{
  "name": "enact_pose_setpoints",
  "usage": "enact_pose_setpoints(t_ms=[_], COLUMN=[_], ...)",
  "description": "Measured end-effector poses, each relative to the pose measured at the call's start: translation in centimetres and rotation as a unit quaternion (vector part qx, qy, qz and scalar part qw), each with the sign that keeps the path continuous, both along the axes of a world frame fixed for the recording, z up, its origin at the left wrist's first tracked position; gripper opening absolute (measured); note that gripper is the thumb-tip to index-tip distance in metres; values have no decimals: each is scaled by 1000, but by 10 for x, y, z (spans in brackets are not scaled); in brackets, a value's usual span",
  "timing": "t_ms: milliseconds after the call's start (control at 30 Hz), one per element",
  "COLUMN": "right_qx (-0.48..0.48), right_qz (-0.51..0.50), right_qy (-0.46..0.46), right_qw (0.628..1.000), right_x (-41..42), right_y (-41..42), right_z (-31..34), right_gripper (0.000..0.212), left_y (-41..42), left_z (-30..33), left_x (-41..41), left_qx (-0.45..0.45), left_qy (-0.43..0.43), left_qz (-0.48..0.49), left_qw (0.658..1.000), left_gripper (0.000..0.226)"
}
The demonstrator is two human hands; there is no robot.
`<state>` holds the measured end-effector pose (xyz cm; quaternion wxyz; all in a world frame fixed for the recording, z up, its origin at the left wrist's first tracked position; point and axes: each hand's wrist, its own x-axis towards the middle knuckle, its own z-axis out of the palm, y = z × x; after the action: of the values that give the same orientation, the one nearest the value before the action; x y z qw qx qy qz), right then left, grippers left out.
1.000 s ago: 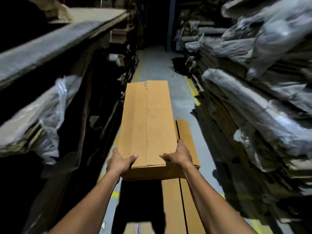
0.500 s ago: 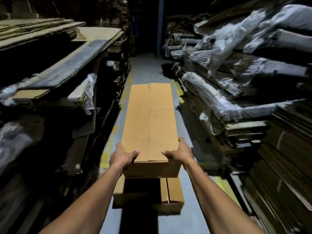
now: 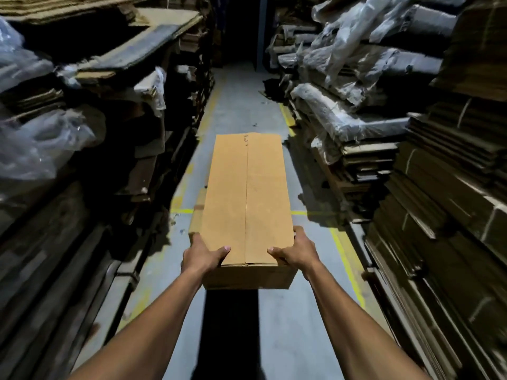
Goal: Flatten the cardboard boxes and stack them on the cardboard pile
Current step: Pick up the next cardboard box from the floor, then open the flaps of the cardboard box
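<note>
Both hands, left hand (image 3: 201, 256) and right hand (image 3: 295, 252), grip the box (image 3: 247, 198) only at its near end; its far end could tip down.

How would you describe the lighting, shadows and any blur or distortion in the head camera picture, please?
Head view: light falls mainly on the cardboard box and both hands, left hand and right hand; the shelves at the sides sink into darkness; a hard black shadow lies on the floor below the box; edges are smeared, and the wide lens bows the stacks.
</note>
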<state>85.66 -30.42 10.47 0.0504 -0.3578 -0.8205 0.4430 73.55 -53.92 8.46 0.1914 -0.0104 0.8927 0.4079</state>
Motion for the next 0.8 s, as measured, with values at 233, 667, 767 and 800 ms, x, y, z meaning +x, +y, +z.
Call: enact_pose_setpoints(t_ms=[233, 667, 767, 800], right_qx=[-24, -47, -62, -64], right_qz=[-9, 12, 15, 16], right_qy=[-42, -98, -105, -107], right_qw=[999, 994, 992, 992], right_x=[120, 240, 258, 262], right_y=[-53, -64, -63, -62], right_z=[-134, -485, -542, -559], right_gripper=[83, 79, 73, 74], left_y=[-50, -66, -63, -63], left_z=[-125, -476, -535, -551], left_x=[113, 231, 247, 252], left_qx=[-31, -63, -71, -75], left_qy=[-25, -40, -45, -47], left_qz=[-31, -81, -105, -114], left_qw=[999, 994, 991, 990], left_gripper=[82, 92, 95, 96])
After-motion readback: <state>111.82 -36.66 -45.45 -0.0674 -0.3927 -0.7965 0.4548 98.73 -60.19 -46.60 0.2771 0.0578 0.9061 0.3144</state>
